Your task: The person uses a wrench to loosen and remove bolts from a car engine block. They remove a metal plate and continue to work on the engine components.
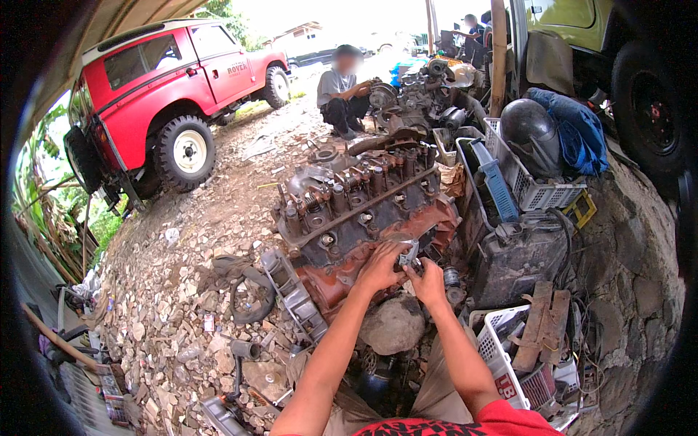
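Small grey metal part (409, 251), partly hidden, exact shape unclear, held between left hand (383, 268) and right hand (428, 282), close beside engine (363, 226): grimy, rust-red block (337, 285), dark upper section (342, 245), valve springs (312, 201) exposed along top, unit sitting upright.

And there lay the ground (145, 265), rough and strewn with broken stones from one side to the other! The big rusty engine (356, 211) took centre stage on it, a rounded rock (392, 325) just in front. Left of that, a grey metal cover (294, 291) stood tilted, and a black rubber loop (254, 317) (dusty, too!) sprawled over the stones. Further back, the red car (163, 98) sat on its wheels.
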{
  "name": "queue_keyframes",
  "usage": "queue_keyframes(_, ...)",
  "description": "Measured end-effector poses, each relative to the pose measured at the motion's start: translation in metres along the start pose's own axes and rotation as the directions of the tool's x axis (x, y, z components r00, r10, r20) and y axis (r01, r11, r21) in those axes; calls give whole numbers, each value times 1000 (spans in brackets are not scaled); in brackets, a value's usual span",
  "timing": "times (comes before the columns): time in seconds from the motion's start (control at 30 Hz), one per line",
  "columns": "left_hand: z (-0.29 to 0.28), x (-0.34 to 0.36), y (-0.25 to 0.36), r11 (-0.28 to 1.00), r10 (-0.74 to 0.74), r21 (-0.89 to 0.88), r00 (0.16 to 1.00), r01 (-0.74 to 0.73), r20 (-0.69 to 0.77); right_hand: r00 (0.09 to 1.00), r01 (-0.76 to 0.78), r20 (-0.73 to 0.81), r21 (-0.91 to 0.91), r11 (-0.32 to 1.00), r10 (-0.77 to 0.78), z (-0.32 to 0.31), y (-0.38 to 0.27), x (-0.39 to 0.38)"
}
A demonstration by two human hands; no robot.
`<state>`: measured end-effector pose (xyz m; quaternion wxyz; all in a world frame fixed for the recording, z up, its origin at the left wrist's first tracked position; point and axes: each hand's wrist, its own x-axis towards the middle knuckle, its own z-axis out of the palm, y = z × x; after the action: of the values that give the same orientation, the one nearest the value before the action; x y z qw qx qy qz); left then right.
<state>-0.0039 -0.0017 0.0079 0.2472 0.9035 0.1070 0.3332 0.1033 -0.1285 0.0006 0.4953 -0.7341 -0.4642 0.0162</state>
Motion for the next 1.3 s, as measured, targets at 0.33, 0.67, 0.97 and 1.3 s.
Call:
queue_keyframes(0.33, -2, -3, -3, 999, -24, 39, 1000, 23, 20, 990, -113, 94, 42, 993, 109, -4, -10, 2)
queue_keyframes(0.67, -2, -1, 3, 1000, -5, 19, 1000, 5, 19, 976, 207, -76, 22, 978, -205, 6, 4, -14)
queue_keyframes(0.97, 2, -1, -4, 999, 31, 16, 999, -31, 13, 958, -172, -67, 646, 743, 280, -5, 5, 1)
queue_keyframes(1.3, -7, -23, 17, 950, -161, -282, 985, 137, -62, 903, -395, 289, 849, 352, 317, -43, -25, -31)
